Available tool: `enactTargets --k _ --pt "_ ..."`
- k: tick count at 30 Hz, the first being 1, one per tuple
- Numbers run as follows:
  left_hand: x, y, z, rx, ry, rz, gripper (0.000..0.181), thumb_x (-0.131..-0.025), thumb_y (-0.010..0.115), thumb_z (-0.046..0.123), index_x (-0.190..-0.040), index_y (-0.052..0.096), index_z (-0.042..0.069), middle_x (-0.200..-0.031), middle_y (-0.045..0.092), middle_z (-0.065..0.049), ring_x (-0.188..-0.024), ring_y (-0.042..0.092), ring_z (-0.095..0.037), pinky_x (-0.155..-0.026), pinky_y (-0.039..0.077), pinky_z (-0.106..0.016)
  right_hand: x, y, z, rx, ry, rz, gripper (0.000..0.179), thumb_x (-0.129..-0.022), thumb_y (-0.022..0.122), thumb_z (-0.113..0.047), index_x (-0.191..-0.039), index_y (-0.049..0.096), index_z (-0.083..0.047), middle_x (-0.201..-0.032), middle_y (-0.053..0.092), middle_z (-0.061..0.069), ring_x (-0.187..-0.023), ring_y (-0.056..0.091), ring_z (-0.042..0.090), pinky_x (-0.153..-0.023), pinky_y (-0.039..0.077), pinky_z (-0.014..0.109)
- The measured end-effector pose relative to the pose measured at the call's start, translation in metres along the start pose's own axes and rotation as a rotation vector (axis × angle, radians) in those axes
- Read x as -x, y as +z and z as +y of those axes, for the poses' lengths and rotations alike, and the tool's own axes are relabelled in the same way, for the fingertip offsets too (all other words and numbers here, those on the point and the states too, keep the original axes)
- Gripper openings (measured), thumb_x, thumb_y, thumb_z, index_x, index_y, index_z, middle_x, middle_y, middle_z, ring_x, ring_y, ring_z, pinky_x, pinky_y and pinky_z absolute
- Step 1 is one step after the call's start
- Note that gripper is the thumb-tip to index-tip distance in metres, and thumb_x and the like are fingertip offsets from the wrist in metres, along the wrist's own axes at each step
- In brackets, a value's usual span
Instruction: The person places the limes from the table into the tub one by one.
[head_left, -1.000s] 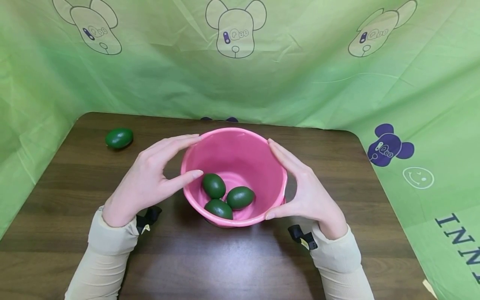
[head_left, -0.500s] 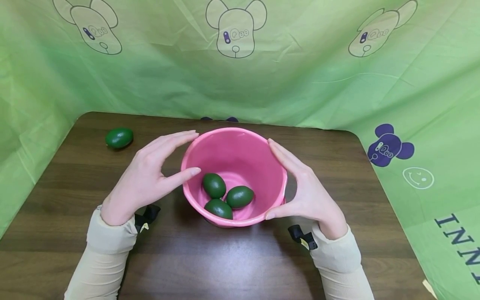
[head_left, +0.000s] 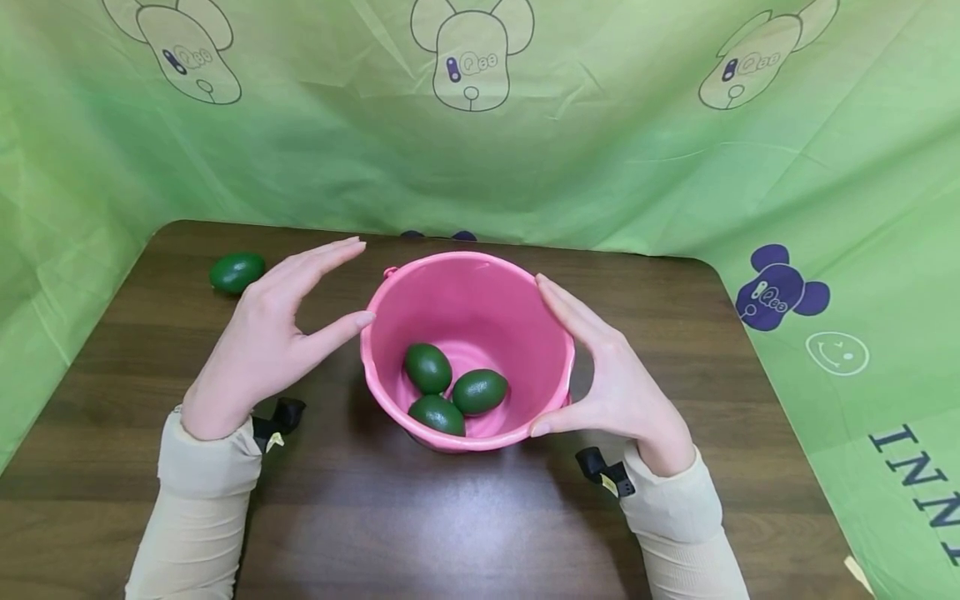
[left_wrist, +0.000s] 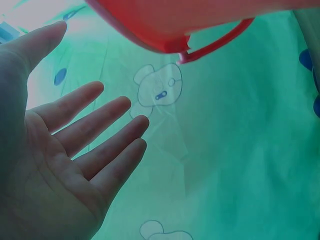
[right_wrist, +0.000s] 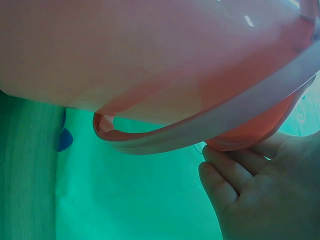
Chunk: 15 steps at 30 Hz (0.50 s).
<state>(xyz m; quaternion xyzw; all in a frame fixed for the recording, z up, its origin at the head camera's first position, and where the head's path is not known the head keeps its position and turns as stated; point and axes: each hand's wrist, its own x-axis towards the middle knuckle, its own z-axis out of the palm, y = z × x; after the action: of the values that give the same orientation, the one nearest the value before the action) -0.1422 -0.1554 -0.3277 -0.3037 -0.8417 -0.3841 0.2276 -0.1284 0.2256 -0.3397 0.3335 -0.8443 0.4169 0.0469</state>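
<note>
A pink bucket [head_left: 517, 333] stands on the table, with 3 glossy dark green oval fruits [head_left: 480, 392] lying at its bottom. My left hand [head_left: 266, 329] is just left of the bucket, palm towards it. Its fingers are straight and apart from the wall, while the thumb tip is close to the rim; I cannot tell whether it touches. In the left wrist view that hand [left_wrist: 65, 155] holds nothing. My right hand [head_left: 626, 387] rests against the bucket's right rim, its fingers extended and thumb at the near side. The right wrist view shows the bucket's handle [right_wrist: 200, 130] hanging above the fingers.
Another dark green oval fruit [head_left: 237, 272] lies at the back left of the brown wooden table [head_left: 450, 533], beyond my left hand. Green printed cloth [head_left: 615, 183] hangs behind the table and along both sides. Black wrist cameras [head_left: 603, 473] sit at both cuffs.
My left hand has moved away from the bucket's left rim, leftwards and slightly back, uncovering a handle joint there. My right hand, the bucket and the fruits inside look unmoved.
</note>
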Motion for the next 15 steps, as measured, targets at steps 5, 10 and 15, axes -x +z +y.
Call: enactTargets --k 5,10,15 --pt "0.001 -0.002 -0.009 -0.020 -0.024 0.016 0.073 -0.081 0.088 0.018 -0.147 0.056 0.013 -0.147 0.055 -0.001 -0.136 0.049 -0.023 -0.113 0.038 -0.038 0.000 0.000 -0.001 -0.003 0.017 -0.005 0.142 -0.043 0.106 -0.039 -0.162 0.031 -0.015 -0.164 0.031 0.003 -0.150 0.027 0.024 -0.119 0.025 0.044" --pt "0.001 -0.006 -0.019 -0.037 -0.081 0.031 0.073 -0.083 0.087 0.020 -0.148 0.055 0.015 -0.148 0.054 0.000 -0.137 0.049 -0.021 -0.113 0.038 -0.038 0.000 0.001 -0.001 -0.006 0.010 -0.005 0.141 -0.044 0.105 -0.041 -0.161 0.032 -0.014 -0.164 0.032 0.003 -0.149 0.028 0.025 -0.119 0.026 0.045" --pt "0.003 -0.012 -0.027 -0.032 -0.134 0.065 0.072 -0.084 0.086 0.019 -0.148 0.056 0.017 -0.148 0.054 0.003 -0.136 0.049 -0.018 -0.113 0.038 -0.035 0.001 0.000 -0.001 -0.005 0.008 -0.002 0.141 -0.044 0.105 -0.042 -0.161 0.032 -0.014 -0.164 0.032 0.005 -0.149 0.028 0.025 -0.119 0.027 0.045"
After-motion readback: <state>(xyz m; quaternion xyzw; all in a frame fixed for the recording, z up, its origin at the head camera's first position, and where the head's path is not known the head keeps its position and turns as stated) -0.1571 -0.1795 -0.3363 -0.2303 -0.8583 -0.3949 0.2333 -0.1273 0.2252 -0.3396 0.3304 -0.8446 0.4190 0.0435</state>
